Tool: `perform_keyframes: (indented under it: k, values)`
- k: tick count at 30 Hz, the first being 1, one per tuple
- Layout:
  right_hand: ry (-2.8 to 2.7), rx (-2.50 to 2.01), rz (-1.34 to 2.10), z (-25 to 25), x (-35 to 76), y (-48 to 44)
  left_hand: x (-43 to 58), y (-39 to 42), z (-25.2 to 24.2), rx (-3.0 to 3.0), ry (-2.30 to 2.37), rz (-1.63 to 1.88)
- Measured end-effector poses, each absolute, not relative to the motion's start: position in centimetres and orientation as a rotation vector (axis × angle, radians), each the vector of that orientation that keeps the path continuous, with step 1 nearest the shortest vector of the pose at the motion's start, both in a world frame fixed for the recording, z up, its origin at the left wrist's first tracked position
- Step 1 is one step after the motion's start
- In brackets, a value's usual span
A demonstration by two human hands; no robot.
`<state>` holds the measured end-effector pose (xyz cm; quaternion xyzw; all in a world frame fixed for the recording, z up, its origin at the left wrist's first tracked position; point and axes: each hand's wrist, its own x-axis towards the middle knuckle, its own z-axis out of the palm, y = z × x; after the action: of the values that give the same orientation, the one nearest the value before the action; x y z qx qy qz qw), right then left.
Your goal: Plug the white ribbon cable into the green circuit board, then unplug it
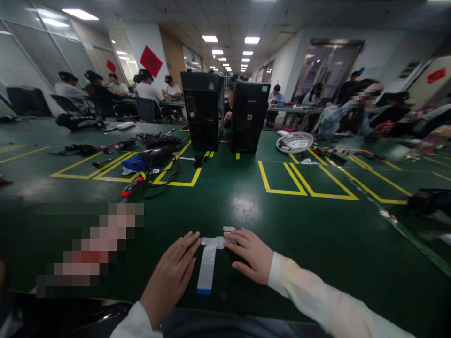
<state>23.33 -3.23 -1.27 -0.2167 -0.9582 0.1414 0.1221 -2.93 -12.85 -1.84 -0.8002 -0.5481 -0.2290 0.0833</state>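
Observation:
A flat white ribbon cable [207,268] with a blue tip lies on the green table [246,197] close to the near edge. My left hand [171,278] rests flat beside it on the left, fingers stretched out, fingertips touching the cable's top end. My right hand [251,254] lies on the right, fingers extended onto the cable's upper cross piece [214,242]. Both sleeves are white.
Two black computer towers [203,110] [248,116] stand at the table's middle back. Tools, a red-handled screwdriver [132,187] and black cables [155,157] lie left inside yellow tape boxes. A white fan grille [294,142] sits right. Several people sit behind.

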Motion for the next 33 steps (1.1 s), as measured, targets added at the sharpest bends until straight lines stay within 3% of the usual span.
perform_keyframes:
  k: [5, 9, 14, 17, 23, 33]
  values:
    - [-2.816, -0.557, 0.454, -1.2, 21.6, -3.3, -3.3, -13.0, -1.6, -2.609, -1.525, -0.594]
    - [-2.700, -0.692, 0.293, -1.8, 23.8, -1.1, -3.3, -12.8, -1.7, -2.651, -1.554, -0.555]
    - [-2.228, -1.317, -0.089, -3.5, 35.1, 5.7, -3.2, -12.8, -1.4, -2.659, -1.563, -0.550]
    - [-1.808, -2.004, -0.282, -4.3, 45.2, 7.7, -3.1, -12.8, -1.2, -2.657, -1.555, -0.556]
    - [-1.414, -2.412, -0.294, -4.0, 58.9, 4.6, -3.2, -12.9, -1.6, -2.645, -1.542, -0.567]
    - [-1.566, -2.562, -0.104, -4.2, 62.3, 5.0, -3.5, -13.0, -2.4, -2.603, -1.565, -0.586]
